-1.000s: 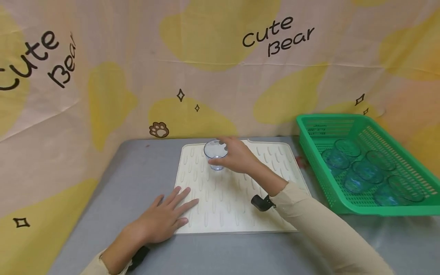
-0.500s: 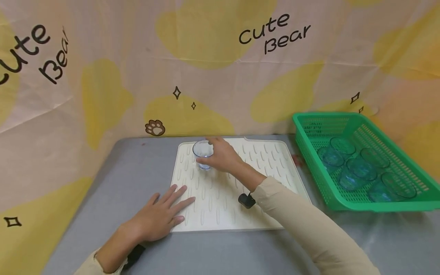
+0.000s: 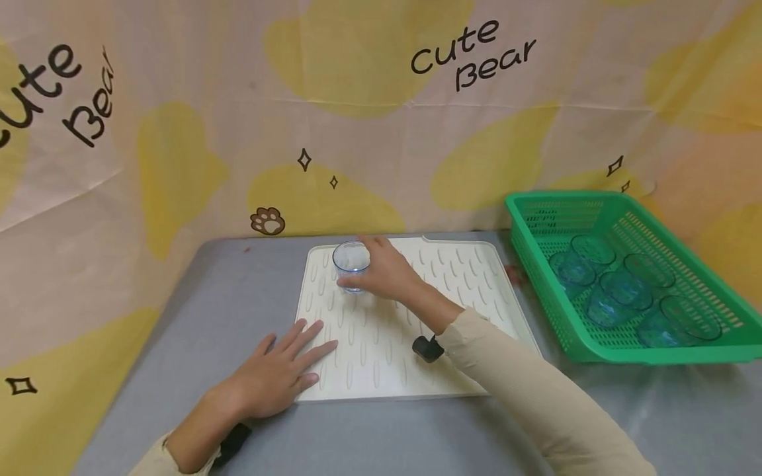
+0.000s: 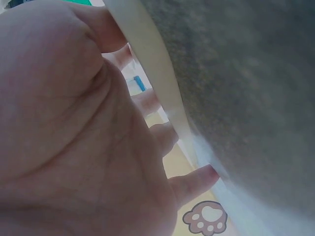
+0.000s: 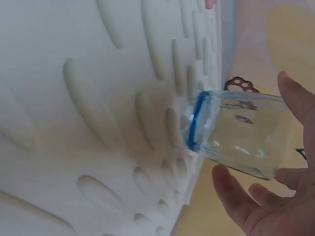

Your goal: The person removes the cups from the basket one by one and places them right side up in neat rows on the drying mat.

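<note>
An upright clear glass point(image 3: 351, 256) with a bluish tint stands at the back left of the white ridged mat point(image 3: 381, 360). My right hand point(image 3: 389, 271) holds it from the right side, thumb and fingers on either side of the wall. Seen by the right wrist camera, the blue-edged base of the glass point(image 5: 241, 135) meets the mat, and the fingertips point(image 5: 226, 182) lie along its side. Fingers spread and straight, my left hand point(image 3: 270, 383) rests over the mat's front left edge. The left wrist view shows mostly its palm point(image 4: 83, 132).
To the right, a green plastic basket point(image 3: 655, 357) holds several clear glasses point(image 3: 625, 291). A grey table point(image 3: 238, 291) lies under everything. Behind it hangs a patterned cloth point(image 3: 369, 79) with yellow patches.
The right hand has shifted slightly left with the glass during the first half second, then stayed nearly still. The left hand keeps its place on the mat. The head view has turned a little.
</note>
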Demonstrator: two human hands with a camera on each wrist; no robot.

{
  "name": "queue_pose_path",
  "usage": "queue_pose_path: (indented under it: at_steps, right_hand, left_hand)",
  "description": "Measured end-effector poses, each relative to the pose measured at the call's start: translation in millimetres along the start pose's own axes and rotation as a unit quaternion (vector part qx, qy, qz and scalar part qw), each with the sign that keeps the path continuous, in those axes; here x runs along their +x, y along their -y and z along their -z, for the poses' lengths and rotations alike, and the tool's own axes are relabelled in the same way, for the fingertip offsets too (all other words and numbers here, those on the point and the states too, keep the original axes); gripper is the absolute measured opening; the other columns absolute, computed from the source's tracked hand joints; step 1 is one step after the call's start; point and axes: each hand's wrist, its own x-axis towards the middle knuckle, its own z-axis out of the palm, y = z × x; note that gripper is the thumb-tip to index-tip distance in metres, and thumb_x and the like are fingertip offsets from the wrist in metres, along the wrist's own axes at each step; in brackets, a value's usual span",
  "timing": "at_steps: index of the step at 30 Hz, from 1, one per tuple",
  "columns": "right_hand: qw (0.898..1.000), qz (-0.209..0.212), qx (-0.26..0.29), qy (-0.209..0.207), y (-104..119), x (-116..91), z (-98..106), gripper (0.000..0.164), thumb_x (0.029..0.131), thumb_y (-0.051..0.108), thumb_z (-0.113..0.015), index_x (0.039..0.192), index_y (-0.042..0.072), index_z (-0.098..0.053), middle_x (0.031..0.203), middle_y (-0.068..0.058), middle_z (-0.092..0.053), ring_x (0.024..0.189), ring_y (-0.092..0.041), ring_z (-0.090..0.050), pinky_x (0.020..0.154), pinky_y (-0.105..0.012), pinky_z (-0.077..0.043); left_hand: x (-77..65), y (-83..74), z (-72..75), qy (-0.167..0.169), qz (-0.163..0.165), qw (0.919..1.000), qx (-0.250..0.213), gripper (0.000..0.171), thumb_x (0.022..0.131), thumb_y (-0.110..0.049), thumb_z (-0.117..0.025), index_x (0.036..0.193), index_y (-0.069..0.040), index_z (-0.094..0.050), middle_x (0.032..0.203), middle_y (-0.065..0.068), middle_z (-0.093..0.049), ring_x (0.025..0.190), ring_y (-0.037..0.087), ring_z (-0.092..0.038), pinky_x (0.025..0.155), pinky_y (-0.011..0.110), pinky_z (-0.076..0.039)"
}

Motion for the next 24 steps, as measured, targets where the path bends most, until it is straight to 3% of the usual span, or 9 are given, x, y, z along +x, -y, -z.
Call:
queue_pose_path:
  at_steps: [9, 12, 19, 24]
  right_hand:
    - [0.999, 0.034, -0.027, -0.018, -12.8, -35.5, 31.9, 0.095, 0.085, 0.065, -0.066, 0.160, 0.028, -0.020, 0.166, -0.004, -0.020, 0.152, -0.031, -0.025, 0.117, -0.057, -0.031]
    - [0.999, 0.033, -0.012, -0.017, -20.7, -51.6, 41.9, 0.095, 0.085, 0.067, -0.065, 0.160, 0.032, -0.017, 0.167, 0.000, -0.018, 0.154, -0.029, -0.022, 0.117, -0.058, -0.029]
    - [0.999, 0.028, 0.020, -0.014, -40.7, -88.7, 61.3, 0.092, 0.082, 0.067, -0.068, 0.157, 0.042, -0.020, 0.165, 0.008, -0.024, 0.131, -0.029, -0.054, 0.104, -0.053, -0.045]
    - [0.999, 0.024, -0.007, -0.025, -50.5, -114.8, 80.9, 0.091, 0.082, 0.064, -0.071, 0.156, 0.040, -0.023, 0.163, 0.007, -0.029, 0.127, -0.028, -0.055, 0.099, -0.052, -0.049]
  left_hand:
    - [-0.1, 3.7, -1.8, -0.002, -0.002, 1.0000, 0.004, 0.055, 0.103, -0.041, -0.048, 0.156, -0.036, -0.031, 0.168, 0.002, -0.016, 0.155, 0.035, -0.015, 0.112, 0.072, -0.020]
    - [-1.2, 4.2, -0.3, 0.000, -0.001, 1.0000, 0.006, 0.055, 0.104, -0.041, -0.047, 0.156, -0.036, -0.030, 0.169, 0.002, -0.016, 0.155, 0.034, -0.014, 0.112, 0.071, -0.020]
    - [0.5, 2.5, 0.9, -0.002, 0.003, 1.0000, 0.009, 0.054, 0.104, -0.040, -0.048, 0.156, -0.035, -0.032, 0.168, 0.003, -0.017, 0.155, 0.034, -0.015, 0.113, 0.071, -0.020]
    - [-0.9, 5.1, -2.0, -0.005, 0.003, 1.0000, 0.006, 0.055, 0.103, -0.041, -0.048, 0.156, -0.036, -0.031, 0.169, 0.001, -0.016, 0.155, 0.034, -0.015, 0.113, 0.071, -0.020]
